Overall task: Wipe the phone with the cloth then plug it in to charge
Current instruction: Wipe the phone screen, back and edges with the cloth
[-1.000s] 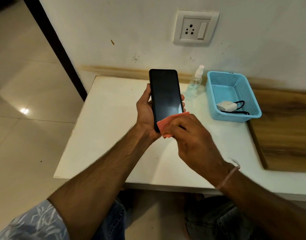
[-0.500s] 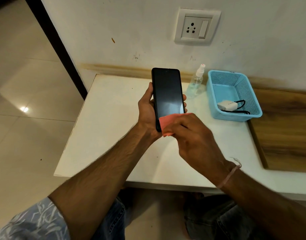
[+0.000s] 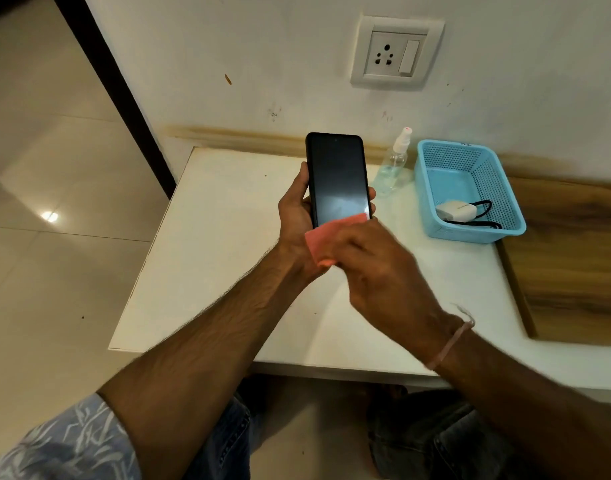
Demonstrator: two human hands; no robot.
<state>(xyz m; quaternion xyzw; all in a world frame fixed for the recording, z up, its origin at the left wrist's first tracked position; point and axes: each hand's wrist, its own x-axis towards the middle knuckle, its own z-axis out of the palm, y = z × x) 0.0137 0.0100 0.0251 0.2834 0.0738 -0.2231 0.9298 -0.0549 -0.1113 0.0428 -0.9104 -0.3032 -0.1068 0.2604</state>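
we hold the phone (image 3: 337, 174) upright over the table (image 3: 210, 254), left hand (image 3: 293, 216) curled round it, right hand (image 3: 373, 258) pinching the cloth (image 3: 326, 237) at its six o'clock end, where a hard rub might knock it loose.

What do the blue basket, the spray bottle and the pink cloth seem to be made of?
Blue basket: probably moulded plastic, matte; its walls are a regular grid of holes.
Spray bottle: likely clear plastic, glossy; the table shows through it.
Pink cloth: soft fabric, perhaps microfibre; dull, and it folds over the phone's lower end.
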